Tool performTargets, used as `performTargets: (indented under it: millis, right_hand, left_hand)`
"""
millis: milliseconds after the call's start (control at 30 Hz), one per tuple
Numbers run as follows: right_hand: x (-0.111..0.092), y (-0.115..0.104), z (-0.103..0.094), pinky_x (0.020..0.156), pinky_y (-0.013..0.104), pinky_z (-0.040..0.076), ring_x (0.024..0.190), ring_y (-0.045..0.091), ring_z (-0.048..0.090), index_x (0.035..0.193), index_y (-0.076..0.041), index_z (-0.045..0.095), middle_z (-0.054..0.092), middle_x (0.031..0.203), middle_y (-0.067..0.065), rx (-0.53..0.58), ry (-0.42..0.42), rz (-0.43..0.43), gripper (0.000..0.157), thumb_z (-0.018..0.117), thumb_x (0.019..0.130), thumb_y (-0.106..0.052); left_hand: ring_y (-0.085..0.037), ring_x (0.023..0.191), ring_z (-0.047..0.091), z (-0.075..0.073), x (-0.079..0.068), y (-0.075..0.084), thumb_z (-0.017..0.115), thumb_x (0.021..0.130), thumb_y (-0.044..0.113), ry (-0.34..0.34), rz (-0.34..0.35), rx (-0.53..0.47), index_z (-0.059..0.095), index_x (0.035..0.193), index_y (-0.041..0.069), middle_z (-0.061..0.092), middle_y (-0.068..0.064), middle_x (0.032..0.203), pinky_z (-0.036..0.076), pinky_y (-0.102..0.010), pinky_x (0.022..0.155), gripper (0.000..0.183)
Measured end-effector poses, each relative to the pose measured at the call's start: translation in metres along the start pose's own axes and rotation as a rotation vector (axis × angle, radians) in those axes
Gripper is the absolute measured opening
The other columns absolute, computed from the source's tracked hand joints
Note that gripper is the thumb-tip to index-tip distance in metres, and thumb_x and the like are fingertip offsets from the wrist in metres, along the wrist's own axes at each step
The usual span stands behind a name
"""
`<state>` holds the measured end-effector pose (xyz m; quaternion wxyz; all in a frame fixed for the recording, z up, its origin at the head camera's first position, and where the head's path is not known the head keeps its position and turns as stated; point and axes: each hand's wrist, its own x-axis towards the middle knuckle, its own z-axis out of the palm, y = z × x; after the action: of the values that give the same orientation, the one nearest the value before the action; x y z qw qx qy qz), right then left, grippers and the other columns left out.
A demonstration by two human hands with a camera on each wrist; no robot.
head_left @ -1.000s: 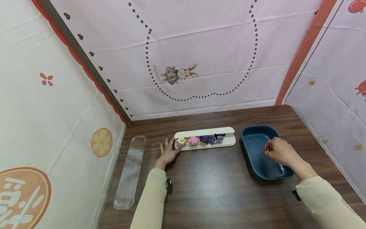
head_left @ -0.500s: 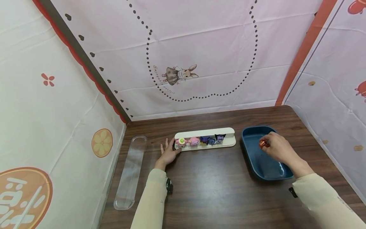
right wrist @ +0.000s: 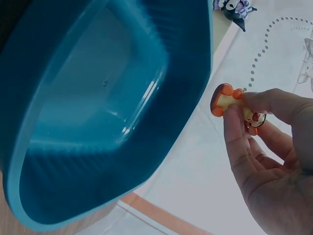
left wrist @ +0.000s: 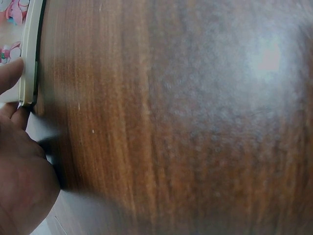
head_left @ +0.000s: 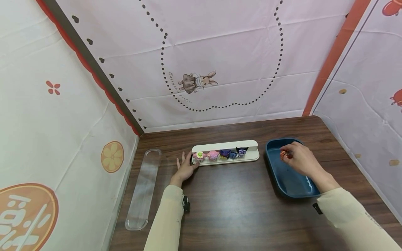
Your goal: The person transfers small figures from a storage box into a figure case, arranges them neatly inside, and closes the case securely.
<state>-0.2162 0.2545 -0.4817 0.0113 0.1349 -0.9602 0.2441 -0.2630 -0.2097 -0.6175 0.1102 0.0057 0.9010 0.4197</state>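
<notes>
My right hand [head_left: 303, 160] pinches a small orange-and-cream toy figurine [right wrist: 226, 100] between thumb and fingers, above the blue bin [head_left: 282, 188] in the head view. The right wrist view shows its orange base and a face near the fingers. At the middle of the table is a long white display stand [head_left: 224, 144], with several figurines in a row: pink ones [head_left: 213, 155] at the left, a blue-purple one [head_left: 224, 153], and a black-and-purple one [head_left: 241, 151] near the right end. My left hand [head_left: 184, 170] grips the stand's left end, thumb at its front corner.
A long clear plastic cover [head_left: 142, 190] lies on the brown wooden table [head_left: 232, 205] left of my left arm. Printed cloth walls [head_left: 232, 62] close off the back and both sides. The bin stands right of the display stand, with high sides.
My right hand has moved a little left and away from me over the bin, bringing the orange figurine into clearer view. The left hand and the stand keep their place.
</notes>
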Motion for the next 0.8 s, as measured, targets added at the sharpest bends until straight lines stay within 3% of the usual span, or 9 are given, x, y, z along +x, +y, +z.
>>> performTargets:
  millis: [300,567,800]
  right_hand:
    - [0.007,-0.007,0.008,0.064,0.035,0.055,0.085,0.028,0.068,0.124,0.006,0.07,0.064,0.103,0.021,0.037,0.016,-0.009,0.034,0.074,0.092,-0.008]
    - [0.022,-0.016,0.023,0.068,0.041,0.058,0.089,0.03,0.07,0.126,0.003,0.069,0.063,0.107,0.021,0.077,0.001,0.002,0.034,0.071,0.095,-0.008]
    - [0.034,-0.028,0.042,0.071,0.043,0.06,0.091,0.031,0.071,0.117,0.0,0.069,0.065,0.107,0.019,0.151,0.011,0.023,0.026,0.073,0.092,-0.004]
  left_hand:
    - [-0.03,0.163,-0.013,0.0,0.001,-0.001,0.062,0.103,0.037,0.0,-0.005,0.009,0.023,0.166,0.016,0.02,-0.015,0.173,-0.022,-0.057,0.125,0.077]
    - [-0.031,0.163,-0.013,-0.001,-0.001,0.001,0.061,0.104,0.038,-0.006,-0.01,0.016,0.021,0.167,0.016,0.018,-0.016,0.174,-0.021,-0.058,0.125,0.077]
    - [-0.034,0.163,-0.012,-0.001,-0.001,0.002,0.061,0.104,0.037,-0.005,-0.006,0.015,0.022,0.166,0.015,0.018,-0.017,0.173,-0.02,-0.059,0.125,0.076]
